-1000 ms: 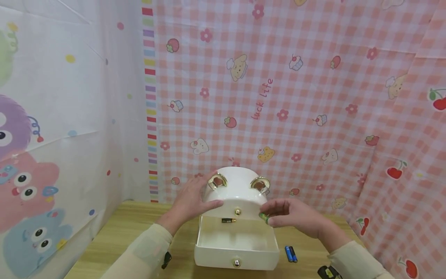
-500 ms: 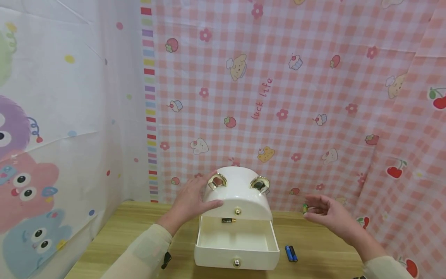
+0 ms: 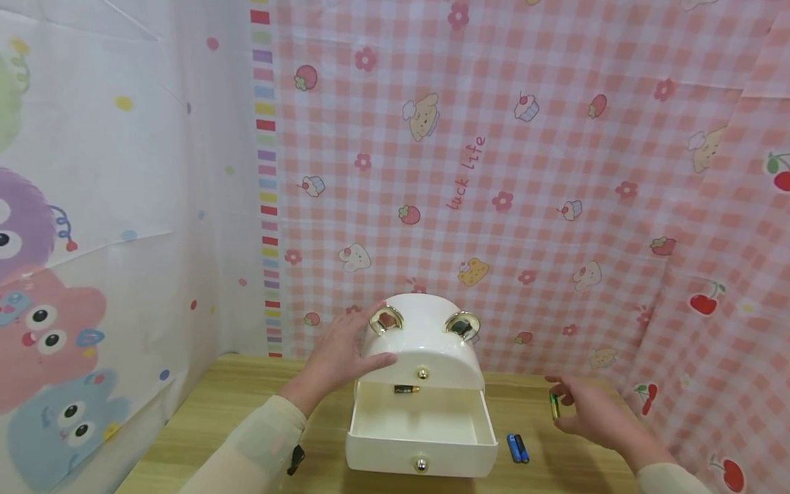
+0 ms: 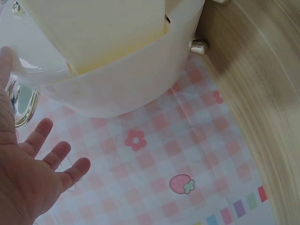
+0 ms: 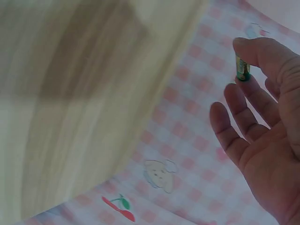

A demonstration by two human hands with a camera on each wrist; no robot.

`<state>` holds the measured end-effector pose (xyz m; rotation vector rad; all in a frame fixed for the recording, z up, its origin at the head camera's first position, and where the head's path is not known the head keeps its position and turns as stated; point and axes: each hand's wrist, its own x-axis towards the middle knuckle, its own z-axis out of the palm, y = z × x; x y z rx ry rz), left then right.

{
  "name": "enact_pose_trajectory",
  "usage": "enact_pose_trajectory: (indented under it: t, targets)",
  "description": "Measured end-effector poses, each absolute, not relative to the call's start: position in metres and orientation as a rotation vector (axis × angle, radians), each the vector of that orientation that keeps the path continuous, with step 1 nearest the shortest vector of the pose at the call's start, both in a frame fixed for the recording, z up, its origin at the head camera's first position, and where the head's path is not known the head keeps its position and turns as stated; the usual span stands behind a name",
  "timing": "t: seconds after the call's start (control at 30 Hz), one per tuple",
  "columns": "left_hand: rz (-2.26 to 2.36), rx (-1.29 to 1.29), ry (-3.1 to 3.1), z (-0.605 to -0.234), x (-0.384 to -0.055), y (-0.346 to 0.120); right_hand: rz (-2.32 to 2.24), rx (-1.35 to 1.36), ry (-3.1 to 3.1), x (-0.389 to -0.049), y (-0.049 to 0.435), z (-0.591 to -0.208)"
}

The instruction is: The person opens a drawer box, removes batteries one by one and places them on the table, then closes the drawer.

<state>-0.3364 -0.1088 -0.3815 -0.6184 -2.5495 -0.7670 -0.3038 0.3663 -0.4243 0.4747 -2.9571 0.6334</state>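
Observation:
Out to the right of the white drawer box (image 3: pixel 426 336), my right hand (image 3: pixel 592 415) pinches a small green battery (image 3: pixel 554 405) between thumb and fingertips. The right wrist view shows the battery (image 5: pixel 243 69) with one end under the thumb and the other on a fingertip, the other fingers spread. My left hand (image 3: pixel 339 353) rests on the left side of the box, thumb and fingers extended. In the left wrist view, the fingers of that hand (image 4: pixel 30 171) are relaxed. The lower drawer (image 3: pixel 422 456) is pulled out, and a dark battery (image 3: pixel 406 389) lies at its back.
On the wooden table (image 3: pixel 210 412), a blue battery (image 3: pixel 513 449) and a black-and-blue battery (image 3: pixel 522 449) lie side by side, right of the drawer. A small dark object (image 3: pixel 296 460) shows beside the left sleeve. A pink checked cloth (image 3: pixel 469 165) hangs behind the table.
My right hand has moved away from the box's right side with the green battery, first rightward, then lower over the table. My left hand stays on the box.

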Motion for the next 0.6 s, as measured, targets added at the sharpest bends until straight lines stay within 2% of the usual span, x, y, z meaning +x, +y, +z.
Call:
enact_pose_trajectory:
  t: [0.6]
  targets:
    - [-0.774,-0.599,-2.564,-0.382,-0.336,-0.108,0.801,0.683,-3.046,-0.31,0.358,-0.49]
